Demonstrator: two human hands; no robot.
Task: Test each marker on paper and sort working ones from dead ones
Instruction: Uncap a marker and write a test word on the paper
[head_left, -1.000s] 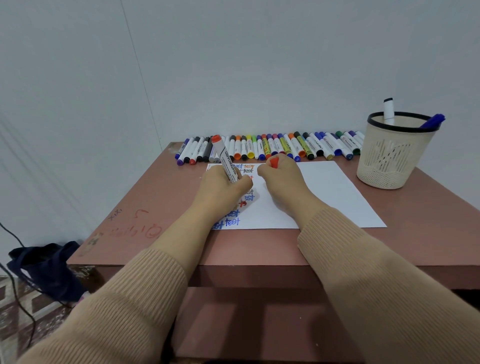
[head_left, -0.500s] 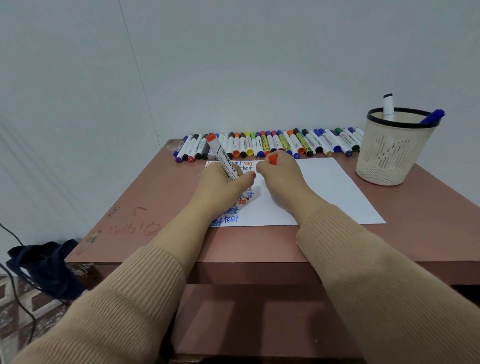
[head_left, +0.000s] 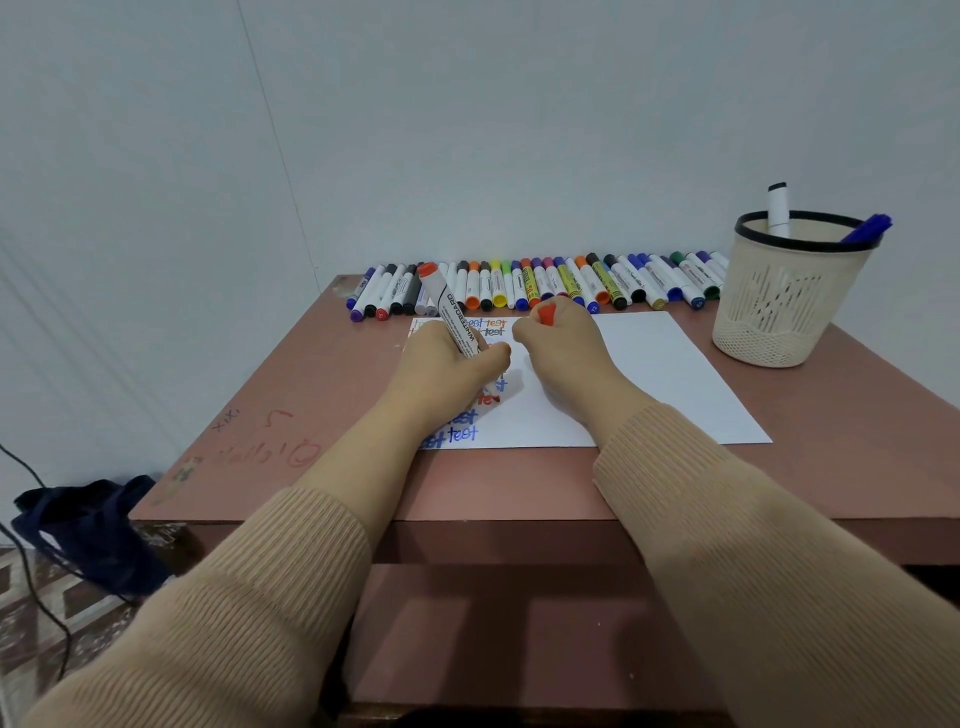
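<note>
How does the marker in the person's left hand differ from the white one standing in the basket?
The whiteboard marker slants in the left hand, tip down on the paper; the black-ended marker stands nearly upright in the basket, untouched. The held one has an orange-red end; the other's top end is black. The held one's cap sits in the right hand. Both have white barrels.

Reddish-brown counter (head_left: 322, 374) stands against plain pale grey-white wall (head_left: 467, 130); red scribbles mark its left part. Left of the counter: patterned floor (head_left: 36, 597), dark blue bag (head_left: 88, 525), black cable (head_left: 47, 613). Light even, soft.
</note>
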